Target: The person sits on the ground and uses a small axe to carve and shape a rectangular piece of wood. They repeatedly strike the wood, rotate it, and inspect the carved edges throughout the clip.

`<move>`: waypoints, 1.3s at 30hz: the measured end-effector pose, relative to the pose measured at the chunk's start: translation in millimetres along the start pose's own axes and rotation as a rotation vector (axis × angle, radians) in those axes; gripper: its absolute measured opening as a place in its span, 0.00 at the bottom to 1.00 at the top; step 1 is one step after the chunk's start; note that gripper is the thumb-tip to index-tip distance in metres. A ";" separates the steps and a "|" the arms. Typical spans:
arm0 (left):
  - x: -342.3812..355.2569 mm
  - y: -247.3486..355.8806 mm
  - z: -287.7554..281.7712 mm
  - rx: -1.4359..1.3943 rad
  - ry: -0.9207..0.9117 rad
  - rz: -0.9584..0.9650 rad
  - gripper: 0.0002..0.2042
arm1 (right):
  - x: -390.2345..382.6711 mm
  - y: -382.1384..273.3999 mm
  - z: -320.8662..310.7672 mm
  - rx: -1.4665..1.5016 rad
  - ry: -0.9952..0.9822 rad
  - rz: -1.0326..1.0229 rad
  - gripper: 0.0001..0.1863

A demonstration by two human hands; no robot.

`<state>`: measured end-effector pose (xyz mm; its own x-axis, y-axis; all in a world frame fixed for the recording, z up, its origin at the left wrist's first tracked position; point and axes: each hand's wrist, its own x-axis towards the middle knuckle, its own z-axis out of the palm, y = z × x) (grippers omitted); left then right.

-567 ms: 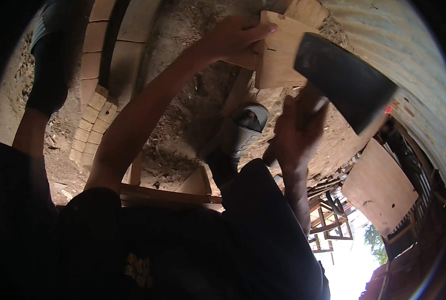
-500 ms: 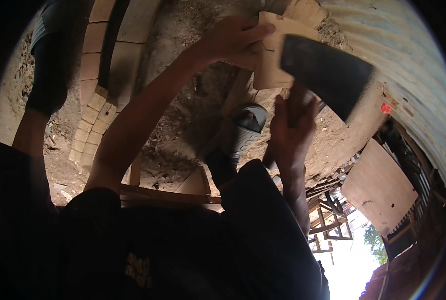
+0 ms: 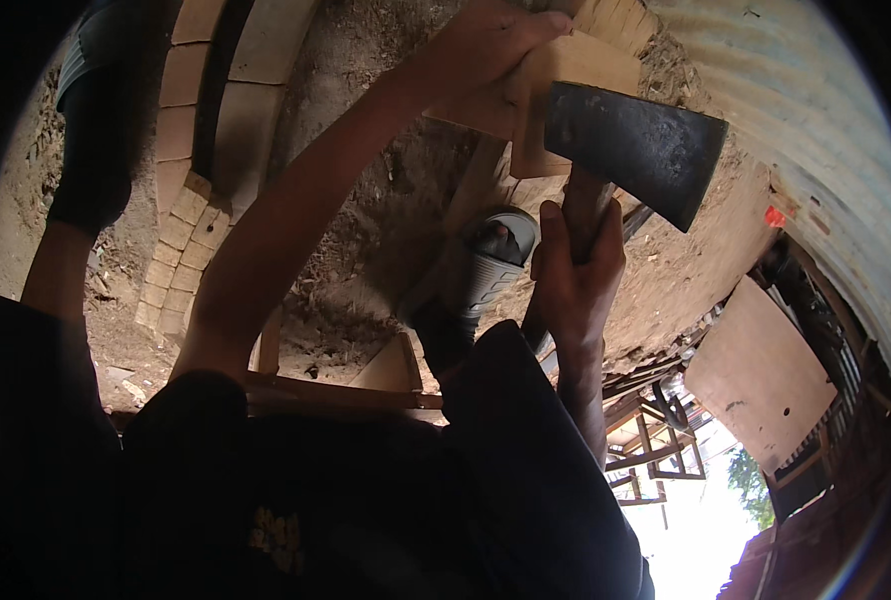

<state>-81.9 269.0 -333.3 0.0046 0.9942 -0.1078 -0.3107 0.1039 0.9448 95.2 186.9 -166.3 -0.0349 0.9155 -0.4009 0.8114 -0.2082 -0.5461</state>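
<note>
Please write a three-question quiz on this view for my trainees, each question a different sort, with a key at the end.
1. True or false: the left hand holds a pale piece of wood.

2. Multiple choice: what does the right hand grip?
A) a saw
B) the handle of an axe
C) a brick

3. Fill in the blank: the small bright object near the corrugated sheet is coloured ____.

Key: 1. True. 2. B. 3. Red.
</note>
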 end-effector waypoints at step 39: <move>-9.0 -21.4 18.7 -0.154 0.052 0.130 0.15 | -4.1 4.1 0.1 -0.103 0.098 -0.409 0.24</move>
<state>-57.5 258.4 -346.7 -0.0932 0.9956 -0.0074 -0.4471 -0.0353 0.8938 98.6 182.3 -166.9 -0.3143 0.9448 -0.0927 0.7965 0.2093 -0.5672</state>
